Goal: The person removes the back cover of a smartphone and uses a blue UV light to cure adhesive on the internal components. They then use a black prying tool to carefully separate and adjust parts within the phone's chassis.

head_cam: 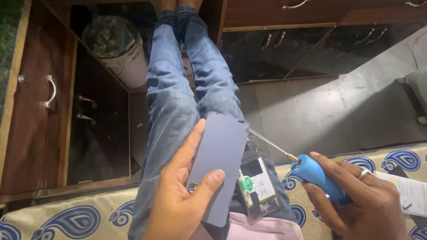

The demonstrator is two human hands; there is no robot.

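My left hand grips a grey-blue phone back cover, thumb on its face, lifting it off the phone. Beneath it the opened phone lies on my lap, its circuit board and battery area showing. My right hand holds a blue-handled screwdriver. Its thin metal shaft points up-left, the tip reaching the cover's upper right corner. A ring sits on one finger of that hand.
My legs in blue jeans stretch forward over a dark floor. A white bucket stands under a wooden cabinet with drawer handles. I sit on a cream cushion with blue paisley print. White paper lies at right.
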